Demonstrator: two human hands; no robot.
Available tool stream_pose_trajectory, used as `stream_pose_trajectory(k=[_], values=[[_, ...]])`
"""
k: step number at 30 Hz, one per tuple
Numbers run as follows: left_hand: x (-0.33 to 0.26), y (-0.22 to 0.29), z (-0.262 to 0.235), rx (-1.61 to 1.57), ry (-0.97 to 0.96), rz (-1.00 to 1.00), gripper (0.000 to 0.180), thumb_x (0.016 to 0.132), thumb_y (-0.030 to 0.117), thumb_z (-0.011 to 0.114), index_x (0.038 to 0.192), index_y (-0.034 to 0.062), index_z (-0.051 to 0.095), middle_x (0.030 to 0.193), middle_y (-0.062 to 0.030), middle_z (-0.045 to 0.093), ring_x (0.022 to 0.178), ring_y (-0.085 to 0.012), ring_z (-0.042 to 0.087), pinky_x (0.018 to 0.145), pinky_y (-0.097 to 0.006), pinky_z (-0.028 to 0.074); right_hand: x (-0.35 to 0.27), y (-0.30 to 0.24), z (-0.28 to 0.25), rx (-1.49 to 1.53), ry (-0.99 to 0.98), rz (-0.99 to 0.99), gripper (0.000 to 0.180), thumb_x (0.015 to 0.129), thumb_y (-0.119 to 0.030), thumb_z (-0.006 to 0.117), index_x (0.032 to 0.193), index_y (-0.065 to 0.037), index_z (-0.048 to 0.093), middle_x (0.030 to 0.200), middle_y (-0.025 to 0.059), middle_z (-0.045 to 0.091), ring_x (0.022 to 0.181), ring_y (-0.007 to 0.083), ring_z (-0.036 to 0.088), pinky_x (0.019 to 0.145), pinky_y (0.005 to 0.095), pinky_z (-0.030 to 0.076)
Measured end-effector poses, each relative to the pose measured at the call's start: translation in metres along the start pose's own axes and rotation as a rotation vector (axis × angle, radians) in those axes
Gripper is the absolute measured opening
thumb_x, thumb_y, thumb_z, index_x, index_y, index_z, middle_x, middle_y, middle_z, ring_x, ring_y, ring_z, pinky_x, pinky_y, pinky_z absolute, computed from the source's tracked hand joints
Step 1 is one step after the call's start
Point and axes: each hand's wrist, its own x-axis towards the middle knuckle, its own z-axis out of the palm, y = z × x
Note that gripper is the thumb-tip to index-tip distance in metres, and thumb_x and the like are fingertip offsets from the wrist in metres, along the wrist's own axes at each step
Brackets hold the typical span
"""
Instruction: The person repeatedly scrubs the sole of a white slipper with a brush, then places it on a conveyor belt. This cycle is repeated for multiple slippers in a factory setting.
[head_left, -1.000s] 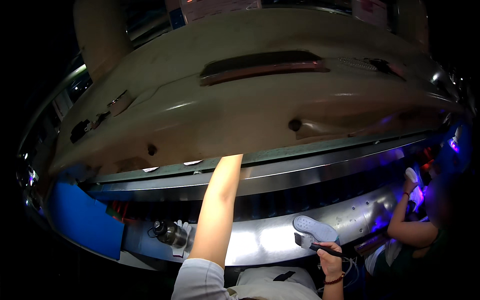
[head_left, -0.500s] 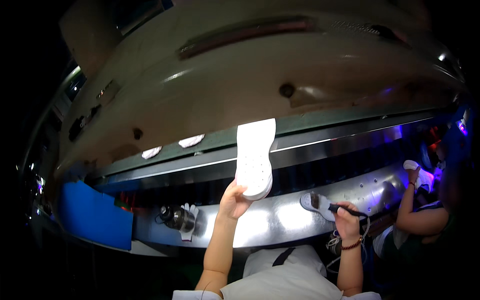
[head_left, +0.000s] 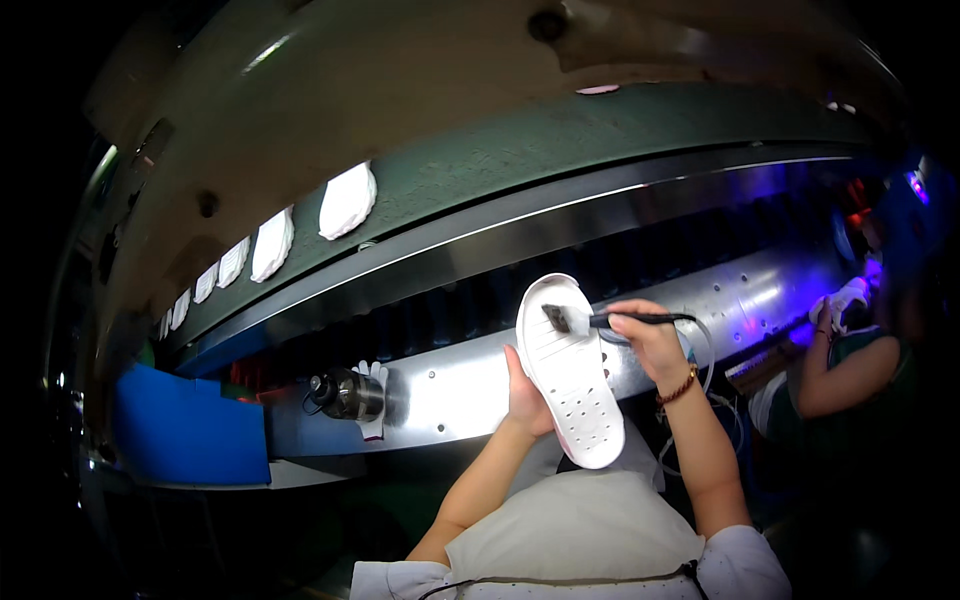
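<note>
Over the metal ledge, my left hand (head_left: 527, 395) grips a white shoe sole (head_left: 585, 405) by its left edge. The sole is tilted with its hollowed inner face up. Ribs line its far half and small holes dot the near half. Between the fingers of my right hand (head_left: 652, 345) is a black-handled brush (head_left: 578, 320); a pale cord or tube trails from its handle. The brush's dark tip meets the inside of the sole near the far end. Behind the brush and right hand, a greyish rounded thing is mostly hidden.
Several white soles (head_left: 347, 203) lie on the green conveyor belt (head_left: 450, 180) beyond the metal rail. On the ledge (head_left: 450, 395), a dark bottle (head_left: 350, 393) rests on white gloves (head_left: 372, 425). A blue panel (head_left: 190, 425) stands left. Another person's arm (head_left: 840, 375) is at right.
The sole has come nearer and turned, swinging its far end off the belt side toward me. My right hand has lifted the brush from the ledge onto the sole. More belt shows now.
</note>
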Motion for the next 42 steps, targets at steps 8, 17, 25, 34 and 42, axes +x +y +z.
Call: stream_pose_trajectory(k=[8,17,25,34,42], values=[[0.014,-0.010,0.004,0.062,0.171,0.162,0.070,0.081,0.063,0.014,0.129,0.0147,0.027,0.129,-0.0048,0.034,0.117,-0.0233,0.034,0.097,-0.038,0.028,-0.001,-0.008,0.046,-0.836,-0.072,-0.557,0.017,0.064,-0.007,0.064,0.080,-0.001,0.062,0.075,0.0092,0.060,0.068,0.0172,0.057,0.062,0.0262,0.044],[-0.009,0.035,0.005,0.077,0.157,0.176,0.076,0.078,0.065,0.010,0.129,0.0122,0.028,0.121,-0.0122,0.043,0.103,-0.0296,0.048,0.088,-0.042,0.039,-0.056,-0.043,0.038,-0.782,-0.443,-0.160,0.015,0.061,-0.009,0.066,0.074,-0.002,0.063,0.070,0.0081,0.061,0.064,0.0122,0.056,0.056,0.0236,0.043],[-0.005,0.016,0.038,-0.328,-0.137,0.118,0.074,0.079,0.064,0.016,0.128,0.0095,0.027,0.120,-0.0132,0.043,0.103,-0.0298,0.048,0.087,-0.040,0.040,-0.028,-0.058,0.052,-0.710,-0.506,-0.444,0.015,0.066,-0.007,0.066,0.080,-0.002,0.063,0.080,0.0078,0.061,0.070,0.0134,0.056,0.062,0.0231,0.043],[0.003,0.036,0.045,0.121,-0.106,0.332,0.077,0.076,0.068,0.017,0.125,0.0109,0.030,0.109,-0.0200,0.048,0.088,-0.0347,0.054,0.074,-0.044,0.046,-0.031,-0.066,0.049,-0.674,-0.662,-0.329,0.019,0.066,-0.007,0.068,0.085,-0.004,0.063,0.083,0.0081,0.062,0.077,0.0141,0.057,0.069,0.0247,0.043],[0.014,0.050,0.045,0.146,-0.342,0.532,0.088,0.070,0.075,0.019,0.127,0.0088,0.027,0.108,-0.0274,0.046,0.086,-0.0390,0.055,0.066,-0.046,0.049,-0.037,-0.071,0.036,-0.628,-0.633,-0.288,0.018,0.067,-0.001,0.066,0.085,0.001,0.062,0.085,0.0099,0.062,0.080,0.0163,0.058,0.074,0.0262,0.045]])
